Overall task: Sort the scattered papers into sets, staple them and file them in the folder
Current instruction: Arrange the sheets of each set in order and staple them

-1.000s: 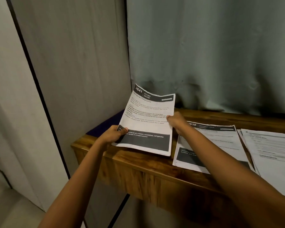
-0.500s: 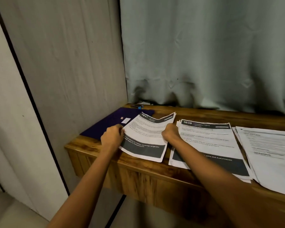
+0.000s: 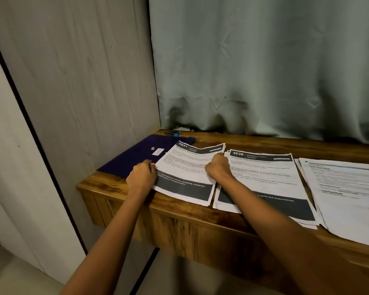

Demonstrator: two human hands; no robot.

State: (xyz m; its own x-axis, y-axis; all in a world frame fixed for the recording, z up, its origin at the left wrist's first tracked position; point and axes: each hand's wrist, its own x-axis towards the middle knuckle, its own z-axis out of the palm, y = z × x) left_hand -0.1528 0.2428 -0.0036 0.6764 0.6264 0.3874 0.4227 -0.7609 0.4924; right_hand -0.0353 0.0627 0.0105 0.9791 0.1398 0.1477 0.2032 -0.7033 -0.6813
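The 2641 sheet (image 3: 188,171) lies on the wooden surface (image 3: 179,211), with its upper left corner over the purple folder (image 3: 136,158). The left hand (image 3: 141,174) grips its left edge with curled fingers. The right hand (image 3: 218,169) holds its right edge, also with curled fingers. Just beside it on the right lies the 3638 stack (image 3: 264,177), then another paper pile (image 3: 345,188). A small stapler (image 3: 174,133) sits behind the folder.

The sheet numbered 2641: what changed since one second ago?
The white printed sheet numbered 2641 was lowered from the air onto the brown wooden table. The left hand and right hand still grip its edges. The white paper stack headed 3638 stayed put.
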